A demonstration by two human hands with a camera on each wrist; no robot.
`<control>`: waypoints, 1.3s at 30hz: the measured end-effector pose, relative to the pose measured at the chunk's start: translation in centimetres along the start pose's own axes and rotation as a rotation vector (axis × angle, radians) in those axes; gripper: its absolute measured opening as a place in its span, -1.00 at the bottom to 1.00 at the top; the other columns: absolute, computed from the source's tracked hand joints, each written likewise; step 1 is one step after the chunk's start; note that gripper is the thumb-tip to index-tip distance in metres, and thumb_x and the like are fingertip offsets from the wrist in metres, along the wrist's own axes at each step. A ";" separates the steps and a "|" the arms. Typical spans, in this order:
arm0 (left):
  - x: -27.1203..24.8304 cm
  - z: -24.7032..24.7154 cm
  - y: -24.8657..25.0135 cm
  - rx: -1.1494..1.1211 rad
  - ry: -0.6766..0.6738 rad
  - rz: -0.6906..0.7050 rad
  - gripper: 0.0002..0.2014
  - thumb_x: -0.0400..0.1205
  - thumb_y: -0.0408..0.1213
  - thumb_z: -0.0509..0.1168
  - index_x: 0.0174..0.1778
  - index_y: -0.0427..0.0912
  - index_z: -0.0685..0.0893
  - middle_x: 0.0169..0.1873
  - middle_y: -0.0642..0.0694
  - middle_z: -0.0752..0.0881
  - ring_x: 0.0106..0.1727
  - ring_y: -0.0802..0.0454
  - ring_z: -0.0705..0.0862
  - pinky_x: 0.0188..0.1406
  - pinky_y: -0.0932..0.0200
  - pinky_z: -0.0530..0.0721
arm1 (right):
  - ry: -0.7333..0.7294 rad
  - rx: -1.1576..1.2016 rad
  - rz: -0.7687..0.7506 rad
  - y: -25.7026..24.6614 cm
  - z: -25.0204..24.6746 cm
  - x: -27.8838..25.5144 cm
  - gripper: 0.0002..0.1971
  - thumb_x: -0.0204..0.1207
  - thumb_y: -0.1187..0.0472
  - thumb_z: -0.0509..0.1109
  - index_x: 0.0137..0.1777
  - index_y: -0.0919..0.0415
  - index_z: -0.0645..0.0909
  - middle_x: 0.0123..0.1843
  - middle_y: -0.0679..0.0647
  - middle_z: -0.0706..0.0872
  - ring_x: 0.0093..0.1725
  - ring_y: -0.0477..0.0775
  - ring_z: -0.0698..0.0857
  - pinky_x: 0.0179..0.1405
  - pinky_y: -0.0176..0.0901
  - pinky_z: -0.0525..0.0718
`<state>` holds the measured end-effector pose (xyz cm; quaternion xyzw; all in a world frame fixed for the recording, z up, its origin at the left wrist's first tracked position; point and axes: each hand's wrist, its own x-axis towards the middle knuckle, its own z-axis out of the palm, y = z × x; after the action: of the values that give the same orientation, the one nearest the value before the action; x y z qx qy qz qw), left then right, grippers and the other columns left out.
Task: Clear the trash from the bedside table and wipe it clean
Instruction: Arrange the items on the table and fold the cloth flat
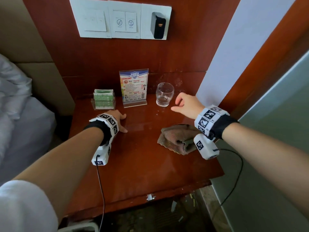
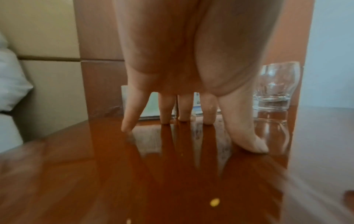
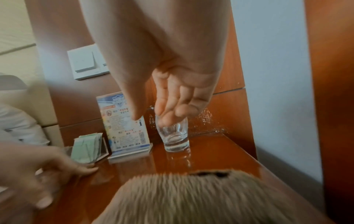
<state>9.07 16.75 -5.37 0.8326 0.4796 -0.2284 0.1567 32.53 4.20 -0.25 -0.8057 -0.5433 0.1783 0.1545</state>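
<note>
My right hand [image 1: 186, 106] hovers over the bedside table [image 1: 142, 161] at about two o'clock, fingers loosely curled and holding nothing, just beside the glass [image 1: 164, 94], which I judge I am about to lift aside for wiping. My left hand [image 1: 119, 120] is open at ten o'clock, fingertips [image 2: 256, 149] pressed on the glossy wood, probably to steady me. The brown cloth [image 1: 177, 138] lies crumpled at three o'clock, under my right wrist, ready for use. At twelve stand a leaflet stand [image 1: 133, 88] and a packet holder [image 1: 103, 99]. Small yellow crumbs [image 2: 214, 202] dot the top. Switch plates [image 1: 120, 20] sit on the panelled wall; bedding [image 1: 20, 106] lies at nine.
</note>
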 end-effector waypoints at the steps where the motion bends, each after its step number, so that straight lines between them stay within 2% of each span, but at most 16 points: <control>1: -0.4 -0.2 0.5 0.003 0.006 -0.010 -0.13 0.54 0.08 0.35 0.66 -0.12 0.06 0.62 -0.23 0.14 0.60 -0.18 0.22 0.50 0.04 0.31 | -0.038 0.021 -0.028 0.3 0.0 -1.2 -0.75 0.48 0.05 0.45 -0.01 0.17 0.52 -0.23 0.03 0.66 -0.26 0.02 0.64 -0.06 -0.06 0.67; 3: -1.2 -0.5 1.6 -0.013 0.048 0.001 -0.16 0.53 0.08 0.37 0.63 -0.21 0.17 0.56 -0.23 0.32 0.53 -0.16 0.36 0.46 0.05 0.42 | -0.136 0.009 -0.070 0.9 0.1 -3.6 -0.76 0.47 0.07 0.47 -0.08 0.20 0.53 -0.30 0.09 0.70 -0.39 -0.02 0.62 -0.23 -0.20 0.62; 5: -2.0 -0.4 3.1 -0.067 0.112 0.059 -0.26 0.49 0.06 0.43 0.52 -0.21 0.39 0.44 -0.19 0.50 0.43 -0.14 0.49 0.37 0.05 0.51 | -0.228 -0.034 -0.069 1.7 0.6 -5.3 -0.73 0.44 0.06 0.49 -0.08 0.23 0.55 -0.29 0.13 0.72 -0.40 -0.03 0.62 -0.28 -0.25 0.59; 7: -2.9 0.2 5.2 -0.137 0.154 0.143 -0.37 0.45 0.03 0.47 0.39 -0.14 0.52 0.34 -0.13 0.59 0.35 -0.11 0.56 0.31 0.07 0.53 | -0.262 -0.112 -0.040 2.7 1.4 -6.4 -0.69 0.38 0.00 0.54 -0.12 0.21 0.56 -0.31 0.03 0.66 -0.32 -0.02 0.61 -0.24 -0.16 0.56; 9: -3.5 1.1 7.5 -0.189 0.122 0.211 -0.43 0.42 0.02 0.50 0.31 -0.08 0.57 0.26 -0.07 0.63 0.29 -0.06 0.60 0.29 0.05 0.57 | -0.280 -0.264 0.011 3.3 2.2 -7.1 -0.60 0.37 -0.10 0.51 -0.12 0.26 0.62 -0.21 0.05 0.70 -0.16 0.07 0.68 -0.15 -0.09 0.58; 11: -4.0 2.0 9.7 -0.191 0.088 0.267 -0.47 0.40 0.01 0.51 0.25 -0.08 0.58 0.19 -0.05 0.66 0.21 -0.05 0.63 0.24 0.04 0.60 | -0.282 -0.336 0.069 3.9 2.8 -7.5 -0.52 0.39 -0.17 0.47 -0.05 0.32 0.70 -0.09 0.14 0.76 -0.06 0.14 0.73 -0.16 -0.12 0.59; 14: -4.3 3.5 12.2 -0.184 0.105 0.270 -0.49 0.38 -0.08 0.53 0.17 -0.14 0.53 0.11 -0.13 0.67 0.08 -0.10 0.66 0.05 0.06 0.66 | -0.250 -0.287 0.117 4.7 3.8 -8.4 -0.46 0.31 -0.21 0.51 0.04 0.26 0.66 -0.03 0.12 0.73 -0.03 0.14 0.73 -0.09 -0.10 0.65; 16: -4.6 4.2 13.2 -0.187 0.140 0.247 -0.49 0.42 -0.17 0.51 0.19 -0.22 0.46 0.10 -0.21 0.67 0.07 -0.17 0.67 -0.03 0.04 0.65 | -0.203 -0.278 0.112 5.2 4.6 -9.1 -0.45 0.33 -0.16 0.52 0.18 0.22 0.59 0.09 0.11 0.70 0.08 0.17 0.70 0.05 -0.04 0.67; 18: -4.8 4.7 13.4 -0.224 0.169 0.243 -0.54 0.48 -0.22 0.46 0.20 -0.25 0.43 0.09 -0.26 0.67 0.08 -0.23 0.68 -0.03 -0.01 0.67 | -0.141 -0.268 0.109 5.3 5.3 -9.6 -0.59 0.45 0.00 0.47 0.20 0.22 0.58 0.17 0.15 0.69 0.15 0.21 0.68 0.08 -0.04 0.64; 22: -5.2 4.3 12.4 -0.381 0.228 0.218 -0.64 0.47 -0.27 0.46 0.07 -0.16 0.46 -0.04 -0.17 0.67 -0.05 -0.15 0.69 -0.19 0.08 0.65 | -0.008 -0.087 0.179 5.7 4.4 -9.5 -0.94 0.52 0.23 0.39 -0.11 0.18 0.68 0.03 0.16 0.76 0.04 0.20 0.71 0.03 -0.12 0.64; 26: -5.9 2.1 11.1 -0.516 0.300 0.254 -0.75 0.47 -0.26 0.46 -0.07 -0.04 0.51 -0.14 -0.02 0.64 -0.13 0.03 0.64 -0.22 0.19 0.58 | -0.007 0.132 0.117 4.8 2.4 -9.2 -0.81 0.47 0.06 0.47 -0.12 0.19 0.65 -0.31 -0.03 0.65 -0.15 0.07 0.67 -0.03 -0.11 0.62; 28: -6.5 1.0 11.0 -0.526 0.322 0.315 -0.81 0.49 -0.26 0.45 -0.11 -0.04 0.56 -0.17 0.01 0.66 -0.16 0.09 0.63 -0.24 0.26 0.56 | -0.021 0.171 0.034 3.3 2.3 -9.4 -0.73 0.44 0.00 0.49 -0.06 0.21 0.63 -0.22 0.02 0.68 -0.17 0.07 0.68 -0.05 -0.07 0.66; 30: -7.4 -0.2 11.2 -0.543 0.345 0.358 -0.84 0.50 -0.27 0.44 -0.13 -0.06 0.58 -0.27 0.06 0.63 -0.25 0.14 0.62 -0.28 0.31 0.55 | -0.118 0.203 -0.031 1.9 2.5 -9.4 -0.67 0.40 -0.01 0.52 0.00 0.20 0.61 -0.16 0.08 0.72 -0.17 0.11 0.72 -0.13 -0.06 0.69; 33: -8.7 -2.5 11.3 -0.637 0.362 0.400 -0.84 0.50 -0.27 0.45 -0.23 -0.07 0.56 -0.27 -0.05 0.70 -0.26 0.00 0.72 -0.20 0.12 0.71 | -0.245 0.197 -0.033 0.2 1.7 -9.0 -0.59 0.31 -0.07 0.57 0.02 0.12 0.55 -0.14 0.02 0.70 -0.15 0.07 0.72 -0.13 -0.07 0.69; 36: -10.3 -4.8 11.3 -0.758 0.381 0.417 -0.81 0.52 -0.28 0.45 -0.28 -0.08 0.54 -0.28 -0.15 0.71 -0.32 -0.07 0.73 -0.21 0.04 0.78 | -0.166 0.210 -0.077 -1.6 0.4 -9.1 -0.65 0.31 -0.07 0.57 -0.10 0.06 0.50 -0.22 -0.08 0.63 -0.18 -0.02 0.64 -0.13 -0.13 0.60; 39: -12.0 -6.7 10.8 -0.820 0.398 0.434 -0.82 0.53 -0.28 0.43 -0.27 -0.11 0.54 -0.31 -0.14 0.70 -0.41 0.03 0.68 -0.30 0.16 0.74 | -0.072 0.311 -0.098 -3.5 0.2 -9.0 -0.74 0.39 0.00 0.54 -0.09 0.09 0.56 -0.22 -0.03 0.66 -0.18 0.05 0.67 -0.11 -0.05 0.66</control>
<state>14.74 5.93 7.14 0.8106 0.3660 0.1797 0.4203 26.45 -2.88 2.14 -0.7377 -0.5530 0.2814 0.2662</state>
